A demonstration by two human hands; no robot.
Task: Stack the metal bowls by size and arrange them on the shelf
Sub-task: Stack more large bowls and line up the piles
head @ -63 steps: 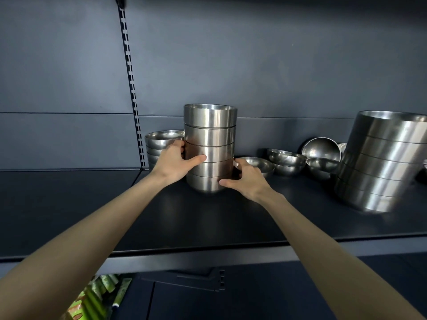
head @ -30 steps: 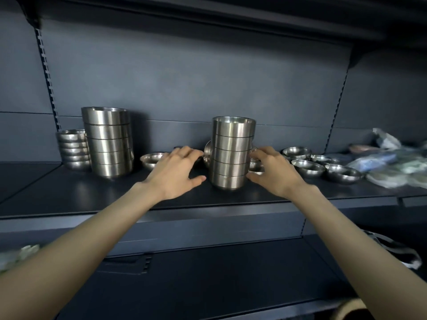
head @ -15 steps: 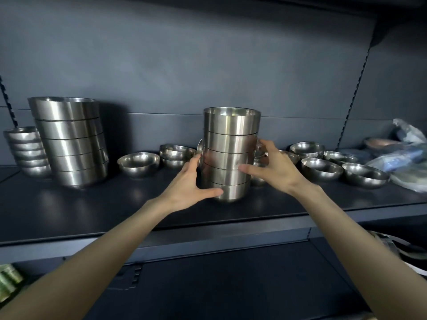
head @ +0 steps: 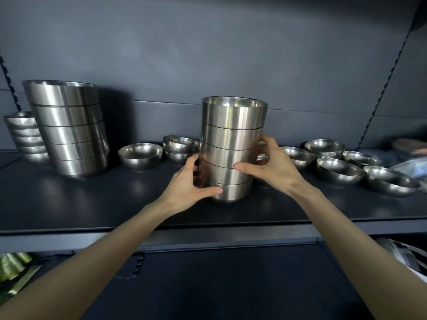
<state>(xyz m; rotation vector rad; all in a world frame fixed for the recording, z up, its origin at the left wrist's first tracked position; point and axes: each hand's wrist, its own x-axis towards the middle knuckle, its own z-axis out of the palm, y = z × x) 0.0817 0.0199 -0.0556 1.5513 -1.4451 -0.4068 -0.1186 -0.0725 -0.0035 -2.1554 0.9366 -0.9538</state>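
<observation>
Five steel bowls nested into one upright stack [head: 233, 144] stand near the middle of the dark shelf [head: 111, 204], a little back from its front edge. From where I stand I cannot tell whether its base rests on the shelf or is just clear of it.

Both hands are on the stack. The left hand [head: 188, 184] wraps the lower left side, with its thumb laid across the front of the bottom bowl and its fingers curled round the far side. The right hand [head: 271, 167] grips the right side a little higher. Its thumb presses the front of the second bowl from the bottom, and its fingers bend round behind the stack.

To the left, well apart from the held stack, a taller stack of wider bowls [head: 69, 130] stands against the back panel [head: 208, 54]. It appears to lean slightly. Just beside that, further left, is a short stack of small bowls [head: 25, 137].

Between the wide stack and the held one sits a single round bowl [head: 140, 155], and behind it is a nested pair [head: 180, 146].

To the right of the hands several loose round bowls [head: 339, 169] lie spread along the shelf, mouths up. Past them, at the right edge, are some plastic-wrapped packs [head: 411, 167], too blurred to make out.
</observation>
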